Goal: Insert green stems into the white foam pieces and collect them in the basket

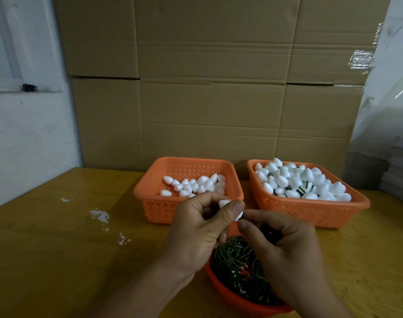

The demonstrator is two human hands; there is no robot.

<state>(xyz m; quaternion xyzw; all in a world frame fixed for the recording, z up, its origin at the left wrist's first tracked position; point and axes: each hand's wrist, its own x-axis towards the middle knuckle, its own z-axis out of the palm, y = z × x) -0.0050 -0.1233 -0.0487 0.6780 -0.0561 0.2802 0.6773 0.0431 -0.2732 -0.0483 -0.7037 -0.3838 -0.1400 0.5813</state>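
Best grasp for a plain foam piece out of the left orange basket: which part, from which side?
Judging by shape, pinch across the wide rounded belly of a foam piece at the loose edge of the pile, coming from above through the left basket's open top. The tapered tip would likely slip. The left hand holds its foam piece about that way, between thumb and fingers.

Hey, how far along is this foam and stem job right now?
Done: the right basket is heaped with foam pieces, a few green stems showing among them. In hand: the left hand pinches one white foam piece while the right hand meets it; any stem there is hidden. Left: the loose foam pieces in the left basket, and a bowl of green stems.
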